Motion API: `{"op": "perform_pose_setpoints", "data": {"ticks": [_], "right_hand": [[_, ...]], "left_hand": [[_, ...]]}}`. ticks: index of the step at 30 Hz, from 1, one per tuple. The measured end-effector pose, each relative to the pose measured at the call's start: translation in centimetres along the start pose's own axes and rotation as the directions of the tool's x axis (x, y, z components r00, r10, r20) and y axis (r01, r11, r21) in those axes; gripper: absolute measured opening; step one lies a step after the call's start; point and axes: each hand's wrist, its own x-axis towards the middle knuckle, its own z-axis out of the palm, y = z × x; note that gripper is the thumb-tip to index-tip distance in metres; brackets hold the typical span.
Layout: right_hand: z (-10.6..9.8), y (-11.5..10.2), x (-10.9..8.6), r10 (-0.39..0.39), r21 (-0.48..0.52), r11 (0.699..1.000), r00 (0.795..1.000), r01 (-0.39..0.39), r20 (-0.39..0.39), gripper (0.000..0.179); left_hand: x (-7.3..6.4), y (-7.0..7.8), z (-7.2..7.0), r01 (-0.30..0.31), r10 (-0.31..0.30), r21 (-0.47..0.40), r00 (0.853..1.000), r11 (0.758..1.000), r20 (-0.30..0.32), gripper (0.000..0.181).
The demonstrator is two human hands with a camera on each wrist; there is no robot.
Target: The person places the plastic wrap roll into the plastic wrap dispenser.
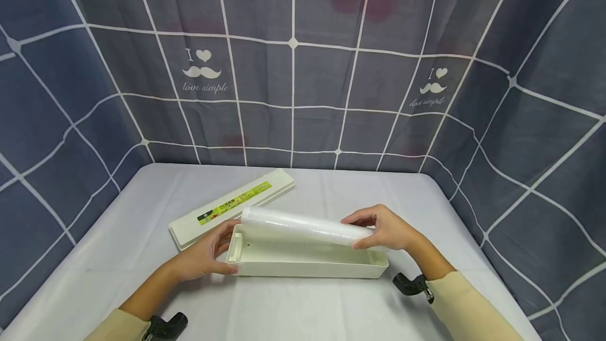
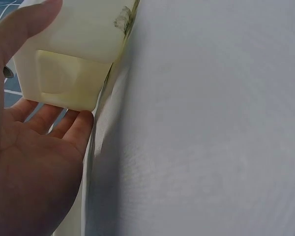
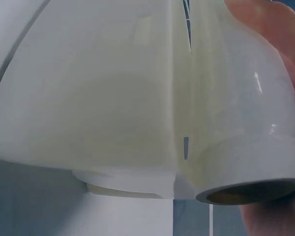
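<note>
The right hand (image 1: pixel 385 228) grips one end of a roll of cling film (image 1: pixel 303 225), fingers curled round it, holding the roll slanted across the top of the open cream box (image 1: pixel 307 263) on the counter (image 1: pixel 303 309). The left hand (image 1: pixel 208 251) steadies the box's left end, thumb and relaxed fingers against its wall. The box's lid (image 1: pixel 227 209) lies just behind on the counter, and a checked grey curtain (image 1: pixel 293 67) closes in the back and sides.
</note>
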Motion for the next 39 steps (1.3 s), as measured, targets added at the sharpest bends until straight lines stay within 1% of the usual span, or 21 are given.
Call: {"op": "perform_pose_setpoints", "data": {"ticks": [4,14,19,26,30,34,39], "right_hand": [[0.1,-0.1,0.1,0.021,0.001,1.000,1.000,-0.021,0.021,0.050],[0.3,-0.3,0.4,-0.004,0.002,1.000,0.998,0.004,0.057,0.049],[0.5,-0.5,0.6,0.005,-0.007,1.000,0.998,-0.005,0.070,0.048],[0.8,-0.8,0.8,0.036,-0.017,0.999,0.996,-0.035,0.085,0.048],[1.1,-0.9,0.8,0.057,-0.001,0.998,0.994,-0.057,0.096,0.049],[1.3,-1.0,0.7,0.081,0.002,0.997,0.992,-0.081,0.097,0.049],[1.4,-0.7,0.7,0.085,-0.008,0.996,0.992,-0.084,0.095,0.049]], "left_hand": [[0.0,-0.1,0.0,-0.006,0.006,-0.005,1.000,1.000,-0.003,0.101],[0.0,-0.1,0.0,-0.028,0.028,-0.003,1.000,1.000,-0.005,0.100],[0.0,-0.2,0.0,-0.036,0.036,-0.011,0.999,0.999,0.001,0.098],[0.0,-0.1,0.0,-0.014,0.014,-0.011,1.000,1.000,0.002,0.098],[0.0,0.1,0.1,-0.016,0.016,0.004,1.000,1.000,-0.005,0.098],[0.0,0.1,0.1,-0.014,0.014,-0.004,1.000,1.000,0.000,0.098],[0.1,0.1,0.1,0.000,0.000,-0.001,1.000,1.000,0.001,0.099]]}}
